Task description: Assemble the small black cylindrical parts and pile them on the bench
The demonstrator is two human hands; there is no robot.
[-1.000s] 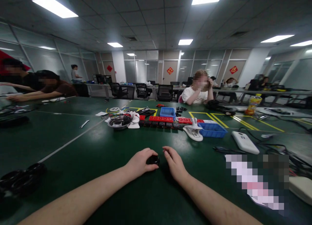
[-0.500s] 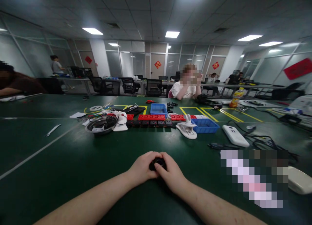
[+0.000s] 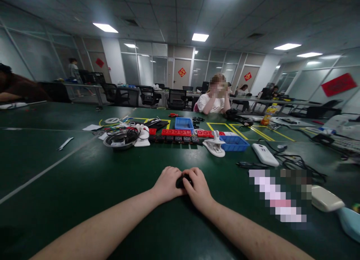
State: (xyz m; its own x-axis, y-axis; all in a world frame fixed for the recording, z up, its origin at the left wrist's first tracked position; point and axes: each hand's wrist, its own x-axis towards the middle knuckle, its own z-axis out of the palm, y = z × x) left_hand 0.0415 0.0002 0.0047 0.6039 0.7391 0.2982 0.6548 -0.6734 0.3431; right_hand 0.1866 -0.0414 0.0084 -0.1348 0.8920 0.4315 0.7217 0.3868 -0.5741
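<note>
Black object (image 3: 180, 181) held between both hands (image 3: 198, 189).

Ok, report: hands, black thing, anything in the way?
Left hand, right hand: both closed on black object. Object partly covered. White clamp beyond, apart.
</note>
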